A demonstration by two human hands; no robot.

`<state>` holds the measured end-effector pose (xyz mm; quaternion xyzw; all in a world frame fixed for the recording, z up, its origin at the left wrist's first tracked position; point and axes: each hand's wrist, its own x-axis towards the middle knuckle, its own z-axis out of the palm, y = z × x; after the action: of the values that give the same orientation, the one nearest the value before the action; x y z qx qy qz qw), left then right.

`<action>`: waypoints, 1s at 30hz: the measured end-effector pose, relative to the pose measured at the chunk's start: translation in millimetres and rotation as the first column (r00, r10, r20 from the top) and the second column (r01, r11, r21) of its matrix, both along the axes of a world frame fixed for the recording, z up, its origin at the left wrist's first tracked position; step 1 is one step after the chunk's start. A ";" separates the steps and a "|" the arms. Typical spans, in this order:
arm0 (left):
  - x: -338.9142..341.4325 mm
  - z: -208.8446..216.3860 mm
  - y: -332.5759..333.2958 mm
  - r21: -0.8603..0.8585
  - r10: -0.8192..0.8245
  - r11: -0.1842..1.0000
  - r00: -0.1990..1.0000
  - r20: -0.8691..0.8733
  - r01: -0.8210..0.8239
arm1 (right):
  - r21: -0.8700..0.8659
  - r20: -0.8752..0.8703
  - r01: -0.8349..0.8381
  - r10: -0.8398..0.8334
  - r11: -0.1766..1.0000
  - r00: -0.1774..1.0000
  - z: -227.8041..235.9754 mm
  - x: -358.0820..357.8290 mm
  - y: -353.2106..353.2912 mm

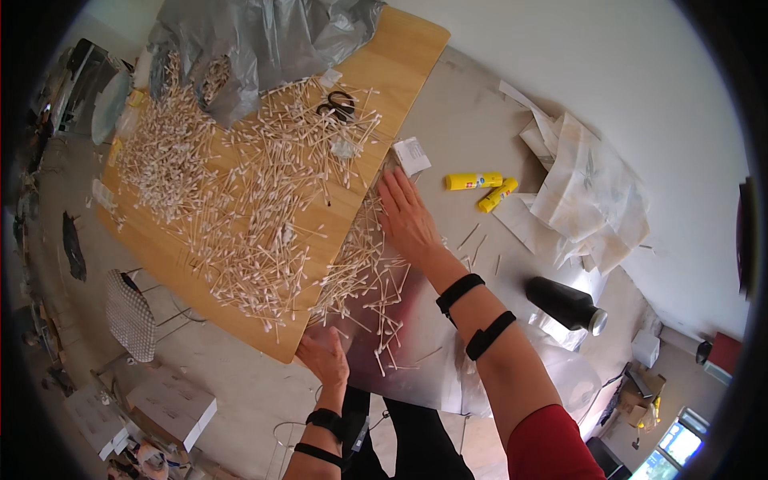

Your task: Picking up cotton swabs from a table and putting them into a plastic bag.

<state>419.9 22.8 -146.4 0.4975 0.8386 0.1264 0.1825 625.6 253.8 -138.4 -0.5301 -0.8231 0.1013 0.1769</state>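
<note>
Two hands at work, and look where they sit: the right hand (410, 220) lies palm down on the grey desk (460, 92), its fingers straight and close together, clamped on nothing, tips right by the edge of the wooden desk (404, 48). Flat like that, it seems to serve as a low wall beside the loose cotton swabs (264, 200). Down at the near corner, the left hand (326, 362) has its thumb raised; its other fingers are mostly hidden at the wood, so whether they grip I cannot tell. Between the hands, a smaller drift (364, 256) of swabs lies along the edge on the grey desk, while the great heap sprawls over the wood. Further out, black scissors (339, 104) rest among the swabs, and a grey plastic bag (280, 40) slumps over the far end. Off right, two yellow tubes (472, 182), crumpled sheets (592, 192) and a black bottle (560, 302) sit apart, perhaps to leave the arms room.
</note>
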 end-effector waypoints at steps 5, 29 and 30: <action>-16.6 -25.2 22.3 0.155 -0.081 0.986 0.986 0.148 0.058 | -0.024 0.043 -0.022 0.023 0.999 0.999 -14.0 -5.5 17.9; -0.7 -56.6 64.0 0.038 -0.276 0.961 0.945 0.178 0.273 | -0.119 -0.102 -0.429 0.418 0.896 0.902 -29.7 -19.2 6.9; 3.9 -56.6 65.7 0.041 -0.275 0.961 0.943 0.187 0.272 | -0.154 -0.118 -0.517 0.504 0.842 0.856 -32.8 -16.1 -2.7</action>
<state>423.9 88.5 -203.0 0.5960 0.7390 0.1530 0.2744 609.5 251.1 -171.2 -0.3016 -0.9148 0.2378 0.1247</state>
